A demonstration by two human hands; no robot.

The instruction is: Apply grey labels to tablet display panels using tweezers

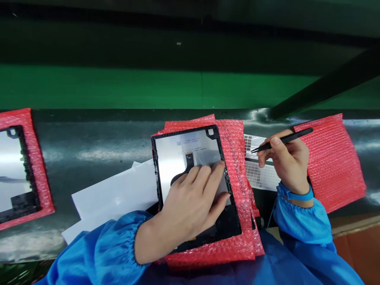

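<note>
My left hand (192,198) lies across a black-framed tablet screen assembly (169,154), its fingers stretched over the silver back and reaching the right edge of the frame. A dark flex cable (189,159) runs on the silver back, partly covered by the fingers. Beneath the assembly is a stack of red bubble-wrap bags (233,146). In my right hand (289,162) is a pair of black tweezers (285,140), held like a pen with the tips pointing left. Those tips are over a white sheet of small dark stickers (258,176).
White paper sheets (115,194) lie left of the stack. Another framed panel (12,174) rests on red bubble wrap at the far left. More red bubble-wrap bags (335,166) lie at right. A dark slanted bar (320,87) crosses the upper right, beside a green panel (133,87).
</note>
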